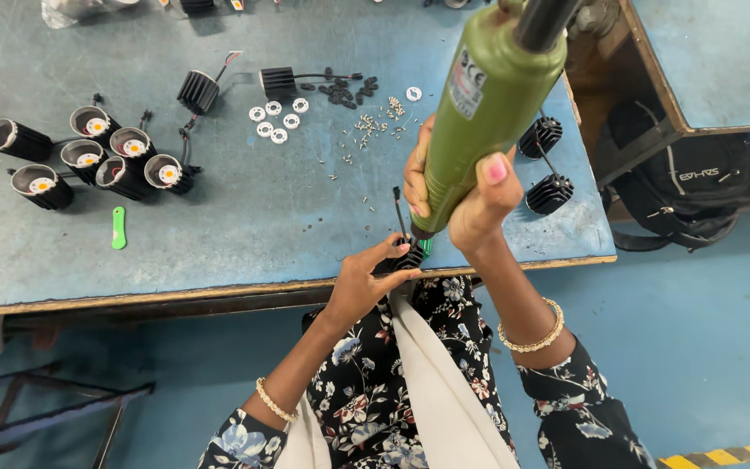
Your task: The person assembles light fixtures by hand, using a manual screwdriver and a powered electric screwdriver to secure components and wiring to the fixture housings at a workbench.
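At bench edge (pixel 219 291), left hand (pixel 362 282) grips heatsink (pixel 409 257) under right hand's (pixel 470 195) green screwdriver (pixel 479 104).

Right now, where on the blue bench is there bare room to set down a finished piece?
The widest bare patch of the bench lies between the green tag and the left hand, below the white rings. The left front corner is bare too. It is crowded around the black housings, the loose screws, and the right hand holding the green screwdriver.
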